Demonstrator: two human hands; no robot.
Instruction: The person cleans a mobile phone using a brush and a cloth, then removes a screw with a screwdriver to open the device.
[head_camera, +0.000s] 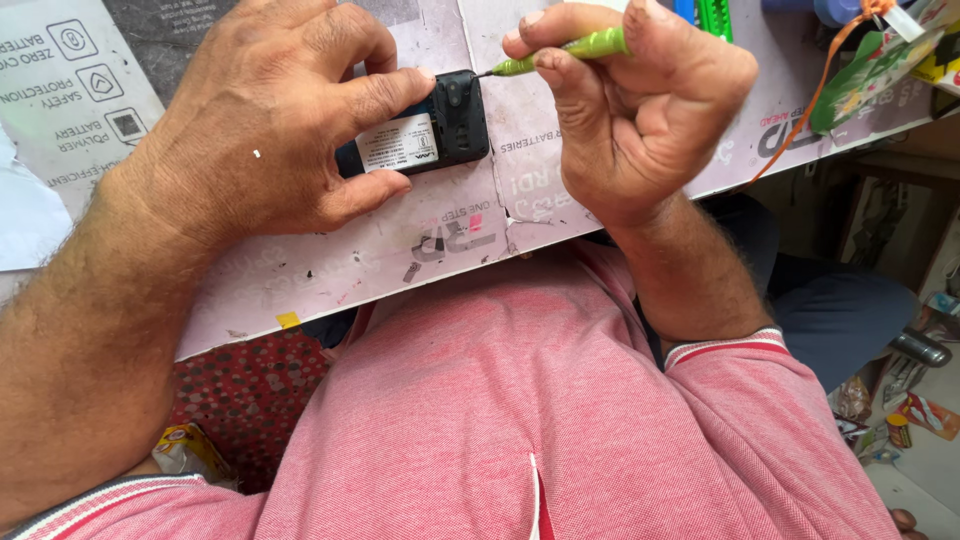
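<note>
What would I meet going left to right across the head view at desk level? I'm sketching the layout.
Left hand → small black device → green screwdriver → right hand → orange ribbon.

Small phone (425, 135) lying back-up on the desk (300, 270), under the left hand (265, 120). To its right, the right hand (640, 110) with a screwdriver (570, 50), tip touching the phone's right edge (upper corner). Packets (880, 60) farther right.
</note>
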